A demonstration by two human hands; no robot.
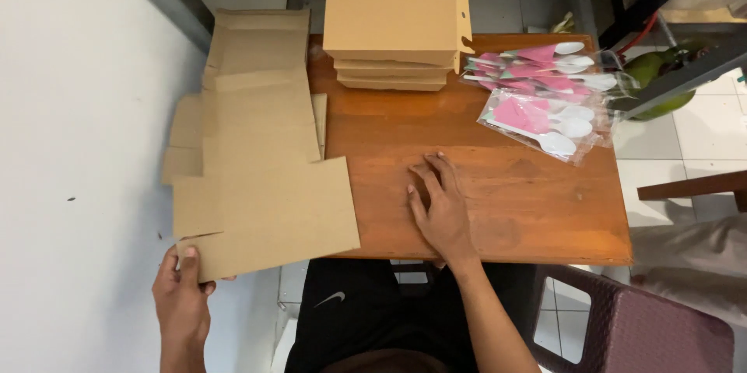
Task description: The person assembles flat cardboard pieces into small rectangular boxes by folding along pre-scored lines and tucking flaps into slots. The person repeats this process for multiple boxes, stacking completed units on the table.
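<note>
My left hand [180,299] grips the near corner of a flat, unfolded brown cardboard box blank [257,210] that overhangs the left edge of the wooden table [545,217]. More flat blanks [253,85] lie stacked under and behind it. My right hand [440,206] rests palm down on the bare wood, fingers slightly spread, holding nothing. At the far edge stands a stack of folded brown cardboard boxes [395,27].
Clear packets of white plastic spoons with pink napkins [545,93] lie at the table's far right. A dark purple plastic stool [638,326] stands at the lower right. A white wall fills the left. Tiled floor shows on the right.
</note>
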